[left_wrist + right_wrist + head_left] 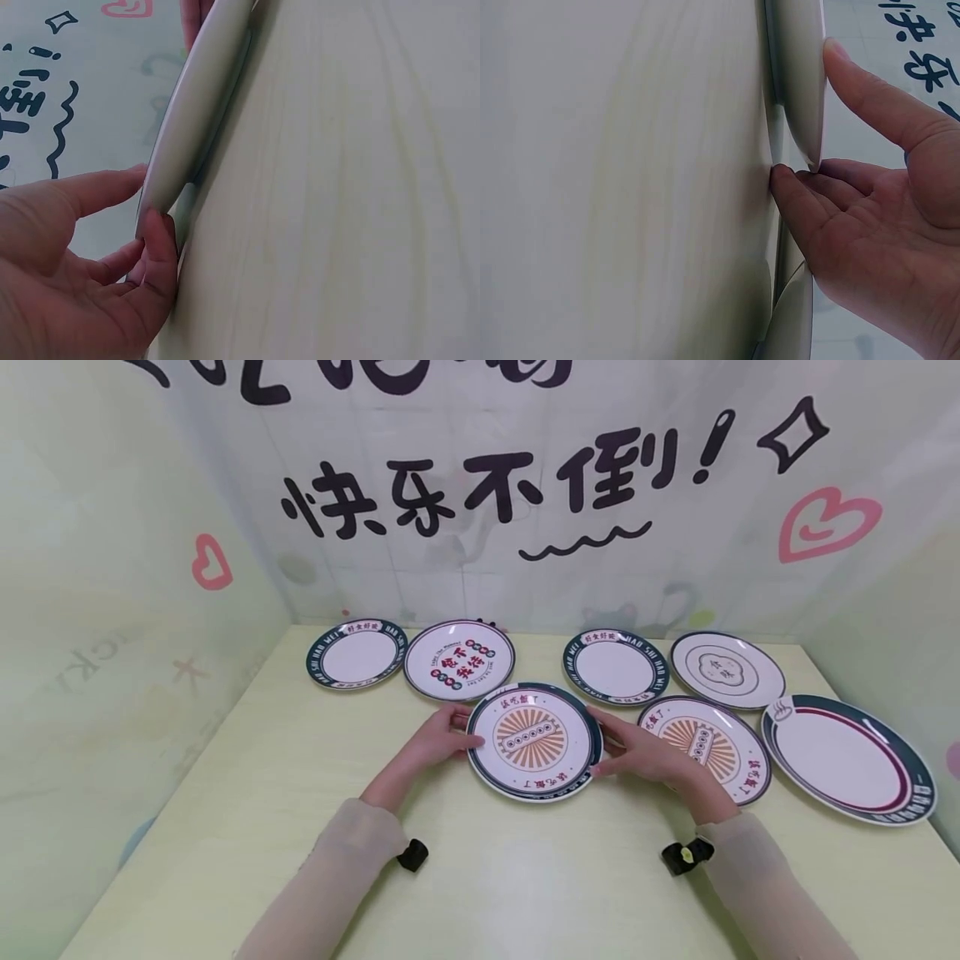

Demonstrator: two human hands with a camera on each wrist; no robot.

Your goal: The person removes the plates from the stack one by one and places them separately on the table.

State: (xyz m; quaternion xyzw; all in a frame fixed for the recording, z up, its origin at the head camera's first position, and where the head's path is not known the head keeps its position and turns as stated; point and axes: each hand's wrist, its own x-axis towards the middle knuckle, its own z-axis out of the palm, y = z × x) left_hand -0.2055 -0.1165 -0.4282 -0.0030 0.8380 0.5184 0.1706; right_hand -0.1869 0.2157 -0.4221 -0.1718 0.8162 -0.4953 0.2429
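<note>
In front of me, both hands hold a round white plate [528, 739] with an orange sunburst print. A dark green band with white lettering shows around its edge; I cannot tell whether this belongs to a second plate under it. My left hand [442, 739] grips the left edge, thumb over the rim and fingers beneath, as the left wrist view shows of the plate's pale underside [187, 112]. On the opposite edge is my right hand [637, 750], its thumb against the rim of the plate [801, 82] and its fingers below.
Behind are a green-rimmed plate [356, 656], a red-lettered plate [420, 668] and another green-rimmed plate [615, 668]. To the right lie a grey-patterned plate [761, 685], another sunburst plate [738, 735] and a large green-rimmed plate [832, 760]. A printed curtain [450, 568] stands behind the pale table [495, 885].
</note>
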